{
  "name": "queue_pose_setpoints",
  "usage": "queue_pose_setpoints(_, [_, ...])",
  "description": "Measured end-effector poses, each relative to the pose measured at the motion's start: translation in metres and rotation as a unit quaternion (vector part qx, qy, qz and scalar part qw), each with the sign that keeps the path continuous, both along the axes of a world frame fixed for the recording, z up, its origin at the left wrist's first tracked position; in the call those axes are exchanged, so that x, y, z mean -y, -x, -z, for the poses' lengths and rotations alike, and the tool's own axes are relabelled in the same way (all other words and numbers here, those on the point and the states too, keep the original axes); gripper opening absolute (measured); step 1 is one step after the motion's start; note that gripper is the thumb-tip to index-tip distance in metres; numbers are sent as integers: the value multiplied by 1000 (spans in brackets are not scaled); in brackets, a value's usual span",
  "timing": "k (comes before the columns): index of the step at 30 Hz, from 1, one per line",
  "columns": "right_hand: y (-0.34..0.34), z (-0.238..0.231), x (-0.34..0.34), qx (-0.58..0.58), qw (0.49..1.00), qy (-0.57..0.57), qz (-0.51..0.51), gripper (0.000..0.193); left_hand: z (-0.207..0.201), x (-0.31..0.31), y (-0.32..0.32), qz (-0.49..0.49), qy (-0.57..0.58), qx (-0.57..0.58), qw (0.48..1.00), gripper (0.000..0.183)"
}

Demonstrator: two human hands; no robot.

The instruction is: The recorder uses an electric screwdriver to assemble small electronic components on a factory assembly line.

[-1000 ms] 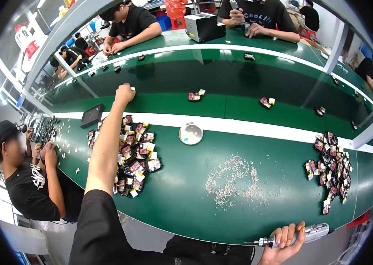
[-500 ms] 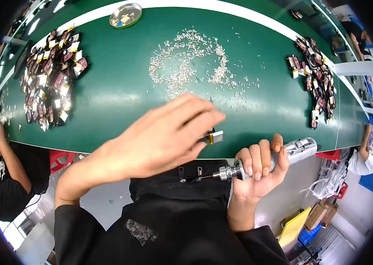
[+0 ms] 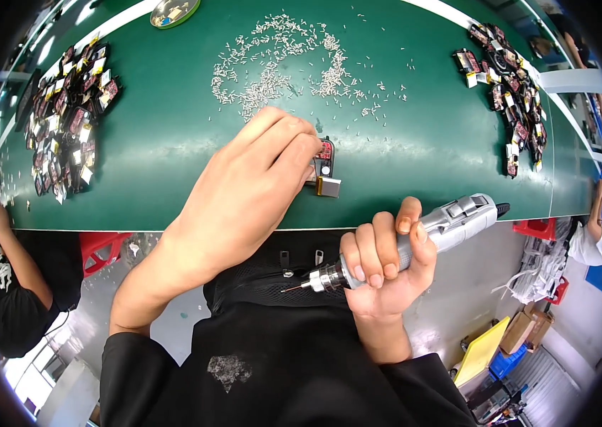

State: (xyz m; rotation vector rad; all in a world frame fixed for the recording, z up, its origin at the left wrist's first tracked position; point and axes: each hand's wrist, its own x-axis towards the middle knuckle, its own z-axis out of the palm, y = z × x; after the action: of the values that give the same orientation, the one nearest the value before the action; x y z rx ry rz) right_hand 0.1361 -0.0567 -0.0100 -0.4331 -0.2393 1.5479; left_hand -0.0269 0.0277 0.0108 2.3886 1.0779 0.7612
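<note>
My left hand point(image 3: 244, 181) reaches over the near part of the green table, fingers curled and closed at a small black-cased electronic device point(image 3: 326, 158). A reddish circuit board shows in its case, and a silver flat battery point(image 3: 328, 187) with a yellow edge sticks out towards me. The fingertips and thumb cover the device's left side, so the exact grip is partly hidden. My right hand point(image 3: 390, 260) wraps round a silver-grey electric screwdriver point(image 3: 450, 229), held in front of the table edge. Its thin bit point(image 3: 291, 289) points left over my black clothing, apart from the device.
Many small silver screws point(image 3: 265, 85) lie scattered beyond my left hand. Heaps of similar devices stand at left point(image 3: 69, 132) and right point(image 3: 511, 107). A round dish point(image 3: 173, 13) with small parts sits at the far left. Another person's arm point(image 3: 23, 260) is at the left.
My left hand has drawn slightly left, uncovering more of the device and its circuit board. The screwdriver has shifted left with my right hand. The whole view has moved too.
</note>
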Motion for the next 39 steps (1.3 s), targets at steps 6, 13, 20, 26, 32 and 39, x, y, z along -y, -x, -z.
queue_pose_setpoints(6, [15, 1, 1, 14, 1000, -6, -25, 8, -5, 3, -13, 37, -51, -73, 995, 28])
queue_pose_setpoints(13, [22, 0, 4, 155, 984, 83, -23, 13, 6, 23, -21, 80, -156, -89, 980, 36])
queue_pose_setpoints(20, [7, 7, 5, 84, 995, 11, -45, 7, 8, 34, -26, 68, -161, -121, 977, 34])
queue_pose_setpoints(26, [-35, -29, -21, 127, 983, -116, -63, 11, 7, 38, -20, 90, -159, -118, 976, 32])
queue_pose_setpoints(32, [-51, -46, -45, 211, 961, -179, -9, 14, 4, 39, -17, 123, -101, -129, 979, 36])
queue_pose_setpoints(39, [-51, -34, -58, 247, 949, -195, -16, 21, 5, 44, -17, 129, -116, -162, 972, 43])
